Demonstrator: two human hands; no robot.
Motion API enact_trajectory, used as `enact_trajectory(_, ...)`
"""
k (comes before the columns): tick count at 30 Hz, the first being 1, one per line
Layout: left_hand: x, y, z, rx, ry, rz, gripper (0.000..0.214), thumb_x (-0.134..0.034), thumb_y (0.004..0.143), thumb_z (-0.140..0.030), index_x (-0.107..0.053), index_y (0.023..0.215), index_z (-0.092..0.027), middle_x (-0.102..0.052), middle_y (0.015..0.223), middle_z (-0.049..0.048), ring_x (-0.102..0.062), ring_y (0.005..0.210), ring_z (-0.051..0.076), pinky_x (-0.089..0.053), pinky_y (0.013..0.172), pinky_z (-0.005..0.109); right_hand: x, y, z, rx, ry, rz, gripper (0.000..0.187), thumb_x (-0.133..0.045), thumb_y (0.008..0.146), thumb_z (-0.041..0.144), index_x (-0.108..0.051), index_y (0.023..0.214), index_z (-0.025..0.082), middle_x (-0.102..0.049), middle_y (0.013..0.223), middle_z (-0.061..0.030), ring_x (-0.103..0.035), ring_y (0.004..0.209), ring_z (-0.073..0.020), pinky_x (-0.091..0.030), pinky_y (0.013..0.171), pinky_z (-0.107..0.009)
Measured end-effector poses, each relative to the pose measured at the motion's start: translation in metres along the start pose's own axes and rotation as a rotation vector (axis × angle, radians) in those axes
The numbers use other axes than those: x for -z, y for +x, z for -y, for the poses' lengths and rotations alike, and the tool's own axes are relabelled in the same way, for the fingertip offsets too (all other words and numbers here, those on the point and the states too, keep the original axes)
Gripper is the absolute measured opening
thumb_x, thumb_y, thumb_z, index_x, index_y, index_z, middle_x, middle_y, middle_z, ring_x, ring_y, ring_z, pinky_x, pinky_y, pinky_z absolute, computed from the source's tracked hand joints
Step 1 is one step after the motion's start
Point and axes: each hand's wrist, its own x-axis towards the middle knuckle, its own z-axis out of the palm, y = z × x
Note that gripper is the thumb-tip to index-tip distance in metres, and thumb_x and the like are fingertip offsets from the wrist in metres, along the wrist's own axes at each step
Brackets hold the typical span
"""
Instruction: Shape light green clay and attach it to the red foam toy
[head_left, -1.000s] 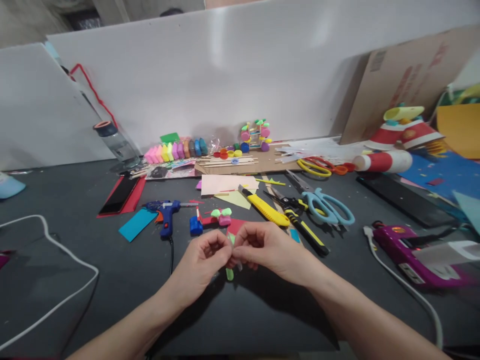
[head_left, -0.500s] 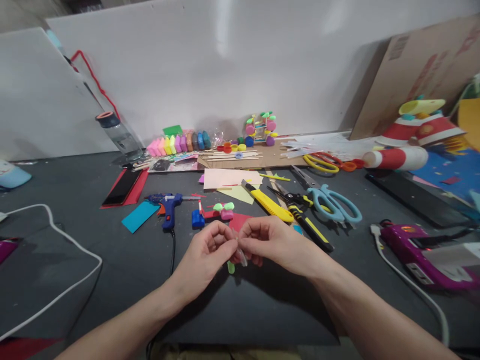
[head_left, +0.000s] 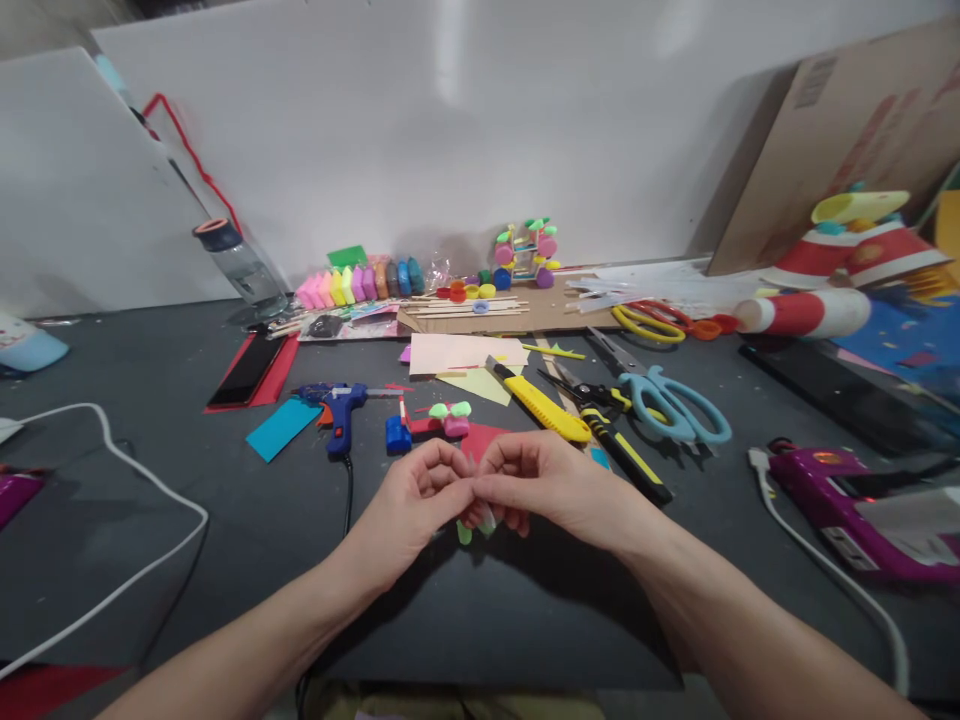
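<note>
- Working over a dark table (head_left: pixel 187 600), both hands meet at its near centre; bare surface lies to the near left and directly below the wrists.
- White boards (head_left: pixel 450 150) close off the far edge; a cardboard sheet (head_left: pixel 847 150) leans at the far right.
- White cable (head_left: pixel 142 500) loops across the left side; a second cable (head_left: pixel 825 575) runs along the right beside a purple device (head_left: pixel 847 500).
- Bottle (head_left: pixel 240 265) lies tilted against the left board; its contents cannot be made out.
- Left hand (head_left: pixel 409 505) and right hand (head_left: pixel 551 485): fingertips pinched together, touching each other, both clamped on a small green piece (head_left: pixel 465 533) that shows just beneath them.
- Just beyond the hands: knife (head_left: pixel 540 408), glue gun (head_left: pixel 341 412), blue scissors (head_left: pixel 667 405), black-and-yellow cutters (head_left: pixel 619 450).
</note>
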Motion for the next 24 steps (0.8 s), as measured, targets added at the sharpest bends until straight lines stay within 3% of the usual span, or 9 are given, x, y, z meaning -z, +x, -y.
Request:
enact_trajectory(6,0.0,0.0,-0.005,0.025,0.058,0.001,0.03,-0.081,0.079,-0.032,-0.056,0.087,-0.016,-0.07,0.069,-0.0011,-0.065,0.064,0.01,-0.048,0.067,0.023,0.001,-0.001,0.0,-0.022,-0.026,-0.016,0.031,-0.072,0.078,0.047,-0.06,0.074,0.018,-0.066,0.066,0.0001,-0.054,0.054,-0.0087,-0.044,0.047,-0.019)
enact_trajectory(12,-0.005,0.0,-0.008,0.022,0.07,0.002,0.037,-0.077,0.081,-0.045,-0.053,0.083,-0.018,-0.067,0.066,-0.0015,-0.063,0.063,0.01,-0.049,0.066,0.023,0.001,-0.001,0.001,-0.026,-0.05,-0.026,0.019,-0.067,0.076,0.037,-0.059,0.075,0.02,-0.066,0.066,0.0018,-0.054,0.054,-0.0084,-0.042,0.046,-0.018)
enact_trajectory(17,-0.006,0.001,-0.011,0.05,0.128,0.011,0.039,-0.071,0.083,-0.051,-0.053,0.079,-0.018,-0.066,0.069,0.001,-0.061,0.062,0.012,-0.052,0.064,0.025,0.0,-0.002,0.002,-0.001,-0.065,-0.043,0.021,-0.066,0.078,0.039,-0.058,0.075,0.02,-0.065,0.067,0.002,-0.053,0.056,-0.0085,-0.042,0.047,-0.018)
enact_trajectory(24,-0.008,0.002,-0.015,0.039,0.327,0.058,0.026,-0.064,0.084,-0.04,-0.056,0.076,-0.018,-0.058,0.071,-0.0004,-0.055,0.062,0.013,-0.052,0.056,0.026,0.001,-0.005,0.003,0.012,-0.13,-0.092,0.018,-0.065,0.076,0.036,-0.056,0.074,0.02,-0.061,0.063,0.0032,-0.048,0.052,-0.0084,-0.039,0.047,-0.019)
